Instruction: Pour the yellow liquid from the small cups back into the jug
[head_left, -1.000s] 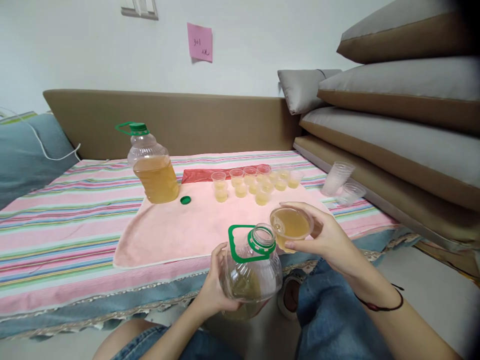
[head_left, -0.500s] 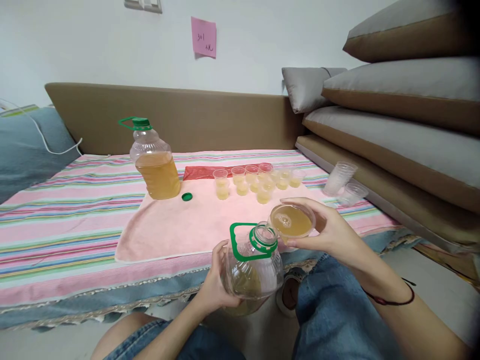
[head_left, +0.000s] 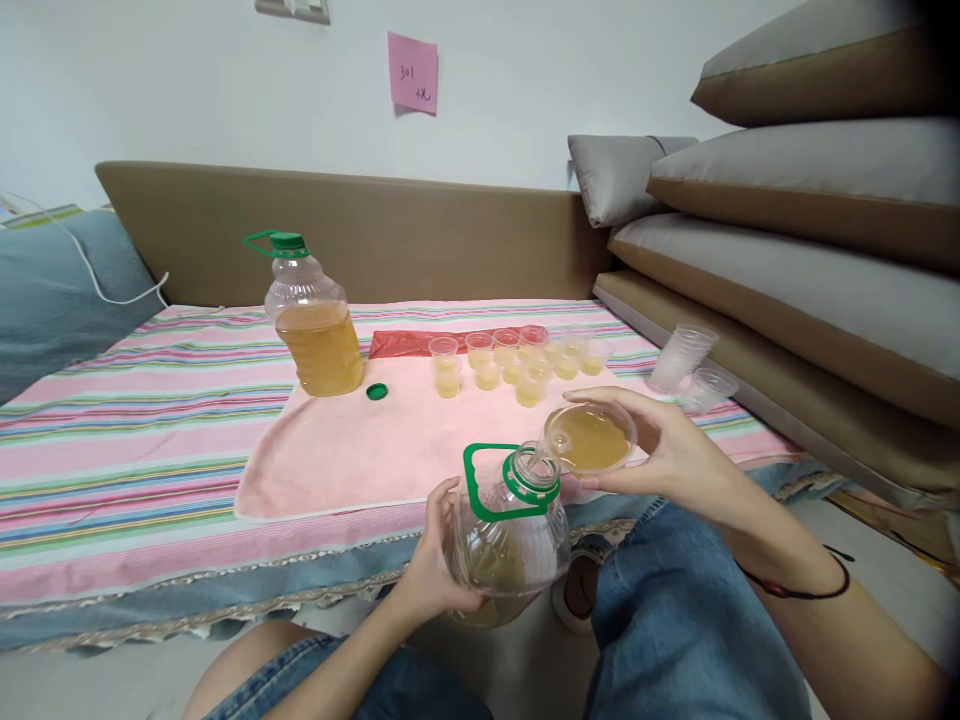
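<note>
My left hand [head_left: 439,560] is wrapped round a clear plastic jug [head_left: 499,555] with a green handle ring, uncapped and partly filled with yellowish liquid. In my right hand [head_left: 660,445] is a clear plastic cup [head_left: 590,437] of amber liquid, tilted so its rim meets the jug's mouth. Liquid appears to run from the cup into the jug. Behind them, on a pink towel [head_left: 322,460], stand several small cups [head_left: 532,385] with pale yellow liquid. A green cap [head_left: 377,392] lies left of these cups.
A second jug [head_left: 322,345], capped and holding amber liquid, stands at the back left. A red plastic strip [head_left: 405,344] lies behind the cups. To the right are stacked empty cups [head_left: 682,355], beside piled grey-brown cushions [head_left: 787,270]. Striped cloth [head_left: 150,440] covers the bed.
My right hand has tipped the cup further toward the jug's mouth, and the liquid has shifted to its rim. The jug stays nearly in place; the whole view has shifted slightly.
</note>
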